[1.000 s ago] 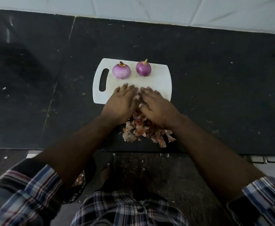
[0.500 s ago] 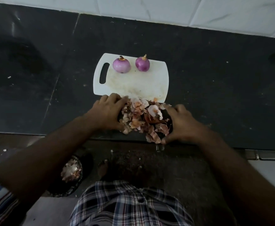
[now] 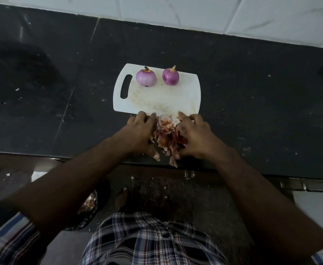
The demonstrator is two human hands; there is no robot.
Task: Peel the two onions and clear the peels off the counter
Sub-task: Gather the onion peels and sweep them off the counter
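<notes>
Both hands, left hand (image 3: 140, 131) and right hand (image 3: 194, 133), cup our peel pile (image 3: 166, 138) between curled fingers at the surface (image 3: 252, 111) edge; both onions (image 3: 146, 77) (image 3: 170, 76) sit peeled beyond them on the board (image 3: 156, 100), so only dumping peels remains.

A black stone counter (image 3: 252, 104) with pale specks and a seam carries everything. A white plastic cutting board (image 3: 156, 98) lies flat on it, just beyond the fingertips of both hands, its handle slot toward the left hand's side. A heap of onion peels (image 3: 166, 136) sits on the counter's near edge, between the two hands and touching the board's near edge.
</notes>
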